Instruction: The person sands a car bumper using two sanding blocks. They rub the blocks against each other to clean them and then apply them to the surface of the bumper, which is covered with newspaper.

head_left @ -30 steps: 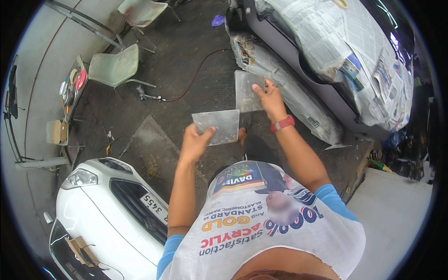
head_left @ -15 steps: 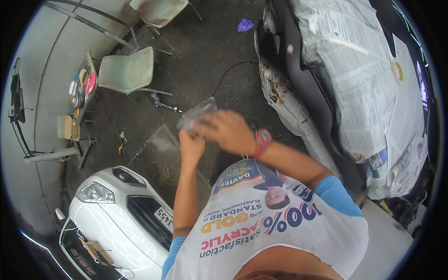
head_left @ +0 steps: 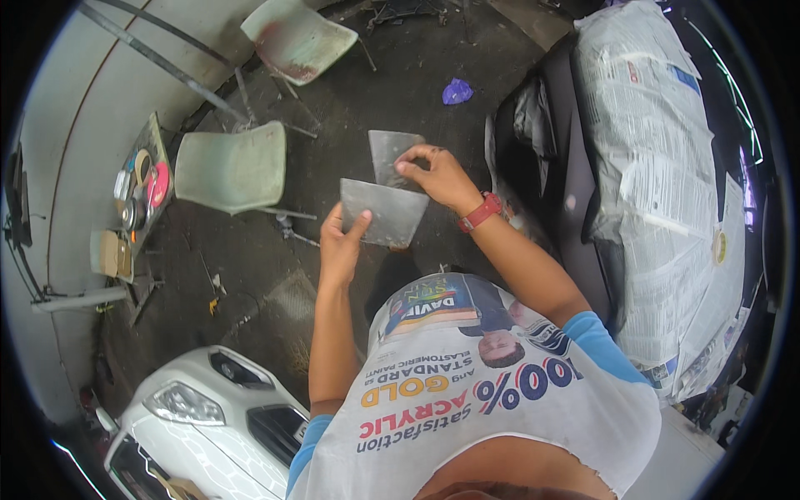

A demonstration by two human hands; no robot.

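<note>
My left hand (head_left: 337, 248) grips a thin grey four-sided plate (head_left: 385, 213) by its left edge, thumb on the upper face. A second grey plate (head_left: 386, 152) of similar look sits just beyond the first one, pinched between the thumb and fingers of my right hand (head_left: 442, 177). Both plates have small pale specks on their faces. The nearer plate overlaps the lower part of the farther one in view, so I cannot tell whether they touch. A red watch (head_left: 481, 212) is on my right wrist.
To the right stands a vehicle covered in newspaper (head_left: 642, 158), with a tape roll (head_left: 719, 247) on it. Pale chairs (head_left: 231, 167) and a small table with tools (head_left: 143, 196) are at left. A white car (head_left: 208, 417) is lower left. A purple bag (head_left: 457, 92) lies on the floor.
My hands were close together over a blurred grey thing. Now they are farther apart, each with its own plate, the right hand moved up and right. The view has shifted.
</note>
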